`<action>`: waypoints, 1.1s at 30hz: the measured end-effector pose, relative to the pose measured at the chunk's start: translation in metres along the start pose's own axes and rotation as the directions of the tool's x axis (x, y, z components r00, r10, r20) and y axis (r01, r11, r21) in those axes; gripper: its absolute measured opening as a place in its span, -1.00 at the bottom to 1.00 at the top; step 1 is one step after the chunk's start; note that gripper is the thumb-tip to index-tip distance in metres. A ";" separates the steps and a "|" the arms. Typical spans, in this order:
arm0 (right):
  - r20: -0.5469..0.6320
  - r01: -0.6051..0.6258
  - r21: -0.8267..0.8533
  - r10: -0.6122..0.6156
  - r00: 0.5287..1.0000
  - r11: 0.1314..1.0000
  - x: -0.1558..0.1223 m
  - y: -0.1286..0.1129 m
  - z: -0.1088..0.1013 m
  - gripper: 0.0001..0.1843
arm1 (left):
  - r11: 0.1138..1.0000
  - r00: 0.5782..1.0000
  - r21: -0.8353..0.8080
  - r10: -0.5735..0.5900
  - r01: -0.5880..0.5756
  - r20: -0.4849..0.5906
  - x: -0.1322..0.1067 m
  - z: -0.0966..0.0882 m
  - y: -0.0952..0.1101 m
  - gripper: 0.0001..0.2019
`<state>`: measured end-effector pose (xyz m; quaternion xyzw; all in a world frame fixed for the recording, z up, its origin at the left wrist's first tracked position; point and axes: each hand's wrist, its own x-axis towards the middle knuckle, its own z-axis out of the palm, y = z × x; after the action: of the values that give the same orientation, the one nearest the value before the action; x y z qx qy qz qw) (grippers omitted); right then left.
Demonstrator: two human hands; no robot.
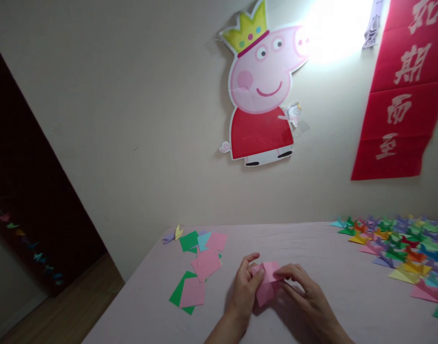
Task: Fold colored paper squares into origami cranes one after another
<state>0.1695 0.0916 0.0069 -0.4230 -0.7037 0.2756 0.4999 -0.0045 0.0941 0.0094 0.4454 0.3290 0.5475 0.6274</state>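
A pink sheet of origami paper (267, 289), creased and partly folded, is held just above the table between my two hands. My left hand (243, 286) grips its left side, the thumb lying on top of the paper and the index finger raised behind it. On the opposite side, my right hand (303, 291) pinches the right edge between thumb and fingers. The undersides of the paper and some fingertips are hidden.
Loose pink and green paper squares (193, 292) and more squares (206, 263) lie left of my hands. Folded paper pieces (174, 234) sit at the far left corner. Rows of colourful folded paper figures (401, 253) cover the right side. A wall with a cartoon pig cutout (262, 129) stands behind the table (290, 239).
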 end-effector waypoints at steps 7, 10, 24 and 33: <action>0.048 0.038 -0.044 -0.036 0.998 0.998 0.000 -0.006 0.000 -0.77 | 0.996 0.993 -0.070 -0.056 0.064 0.103 0.001 -0.005 -0.003 -0.31; 0.081 0.072 -0.045 -0.068 0.994 0.996 -0.002 -0.009 0.002 -0.82 | 0.994 0.985 -0.056 -0.082 0.091 0.153 0.002 -0.006 -0.003 -0.32; -0.009 0.061 0.024 -0.061 0.998 0.998 -0.002 0.001 0.002 -0.83 | 0.672 0.902 0.626 0.413 -0.396 0.127 -0.010 0.005 0.009 -0.83; -0.011 -0.054 0.065 0.055 0.998 0.996 0.000 0.005 0.002 -0.83 | 0.652 0.882 0.638 0.462 -0.411 0.095 -0.001 -0.003 -0.005 -0.83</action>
<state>0.1689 0.0940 0.0025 -0.4274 -0.6794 0.3091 0.5101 -0.0052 0.0932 0.0042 0.6768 0.4022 0.5525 0.2737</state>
